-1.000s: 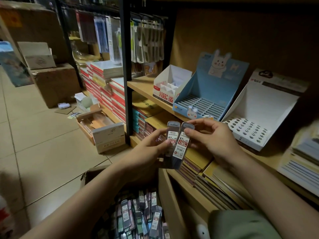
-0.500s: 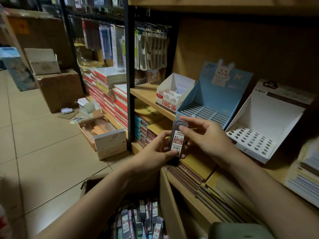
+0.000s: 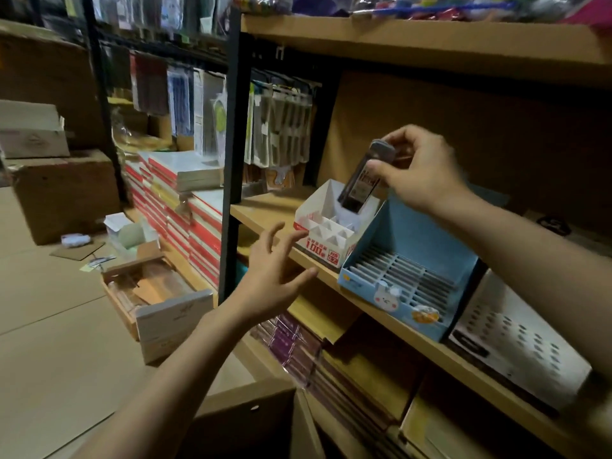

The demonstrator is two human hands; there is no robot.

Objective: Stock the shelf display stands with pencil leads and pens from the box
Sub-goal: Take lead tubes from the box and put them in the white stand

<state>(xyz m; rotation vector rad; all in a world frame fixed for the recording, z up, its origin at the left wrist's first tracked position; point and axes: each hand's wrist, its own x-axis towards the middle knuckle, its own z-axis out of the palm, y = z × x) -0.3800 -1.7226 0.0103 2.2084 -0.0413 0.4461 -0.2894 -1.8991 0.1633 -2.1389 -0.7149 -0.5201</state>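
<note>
Our right hand (image 3: 418,170) pinches the pencil lead cases (image 3: 362,180), tilted, over the white display stand (image 3: 326,233); our left hand (image 3: 271,276) hovers spread, empty.

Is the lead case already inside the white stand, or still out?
Still out. The right hand holds the lead case tilted, its lower end just above the white stand.

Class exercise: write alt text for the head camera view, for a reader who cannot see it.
A person's right hand holds dark pencil lead cases tilted over a white divided display stand on a wooden shelf. The left hand hovers open in front of the shelf, touching nothing. Right of the white stand sit an empty blue rabbit-printed stand and a white stand with holes.
</note>
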